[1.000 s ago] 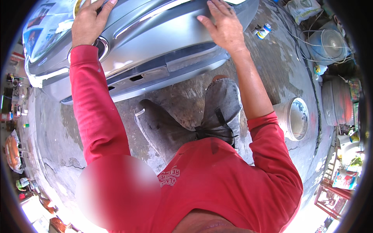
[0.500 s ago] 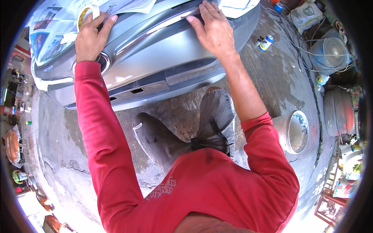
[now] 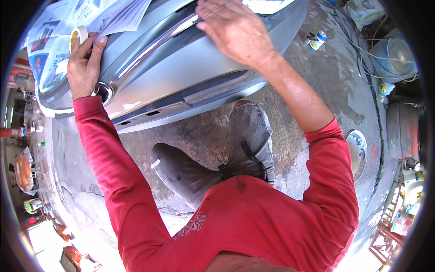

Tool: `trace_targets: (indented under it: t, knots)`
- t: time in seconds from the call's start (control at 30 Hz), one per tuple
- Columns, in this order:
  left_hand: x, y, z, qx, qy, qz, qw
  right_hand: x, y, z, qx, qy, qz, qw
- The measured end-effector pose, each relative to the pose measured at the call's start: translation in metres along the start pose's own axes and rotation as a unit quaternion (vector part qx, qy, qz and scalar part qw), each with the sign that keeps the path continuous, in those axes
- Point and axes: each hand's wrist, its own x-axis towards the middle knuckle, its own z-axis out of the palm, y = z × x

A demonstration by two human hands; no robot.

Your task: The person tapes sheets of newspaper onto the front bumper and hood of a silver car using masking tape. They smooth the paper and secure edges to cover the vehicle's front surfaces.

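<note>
A silver-grey car bumper [image 3: 167, 72] with a chrome strip [image 3: 152, 48] lies across the top of the view. Beside a chrome-ringed round opening [image 3: 107, 90], my left hand [image 3: 84, 68] rests at the panel's left part, its fingers closed on a roll of masking tape [image 3: 82, 33]. My right hand [image 3: 240, 36] lies over the strip's right end, fingers stretched out flat; its fingertips are partly cut by the top edge. Newspaper sheets [image 3: 90, 13] cover the panel's upper left, and one loose corner reaches close to my left hand.
A small blue-and-white can [image 3: 318, 41] stands on the concrete floor [image 3: 299, 104] right of the bumper. Farther right are a pale bucket [image 3: 358, 152], a tyre [image 3: 401, 129], a blue drum-like container [image 3: 394, 59] with loose cables, and a white sack [image 3: 364, 12].
The view has shifted. My left hand has moved left and down along the panel with the tape roll. My right hand has slid left along the chrome strip.
</note>
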Motion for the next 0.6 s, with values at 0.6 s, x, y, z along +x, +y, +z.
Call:
trace_targets:
  t: [0.6]
  knots:
    - [0.000, 0.010, 0.009, -0.003, 0.007, -0.034, 0.999, 0.036, -0.016, 0.004, -0.117, -0.049, 0.125, 0.984]
